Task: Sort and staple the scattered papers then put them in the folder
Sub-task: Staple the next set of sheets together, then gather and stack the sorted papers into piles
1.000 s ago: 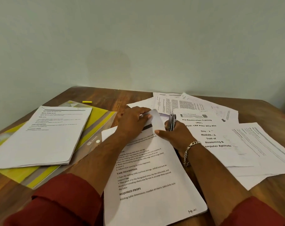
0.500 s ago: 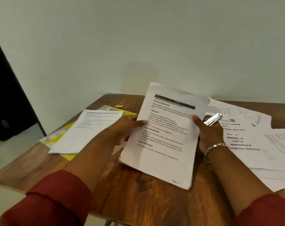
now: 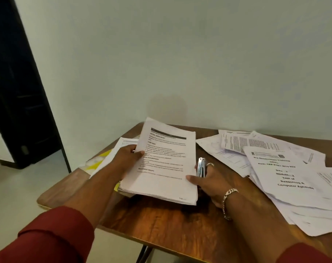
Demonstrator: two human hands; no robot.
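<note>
A stack of printed pages (image 3: 165, 166) with a dark header bar is lifted above the wooden table (image 3: 161, 223). My left hand (image 3: 127, 160) grips its left edge and my right hand (image 3: 208, 179) pinches its right edge. That same right hand also carries a silver stapler (image 3: 201, 167) upright in its fingers. At the table's left corner lies a yellow folder (image 3: 97, 163) with another stapled set of papers (image 3: 123, 145) on top, mostly hidden behind my left hand and the stack. Scattered loose papers (image 3: 286, 171) cover the right side.
A pale wall stands just behind the table. A dark doorway (image 3: 15, 92) opens at the left, with light floor (image 3: 13, 196) below the table's left edge. Bare wood shows in front of the lifted stack.
The stack went from lying flat under my hands to being lifted and carried left toward the folder. My view swung left, bringing the doorway into sight.
</note>
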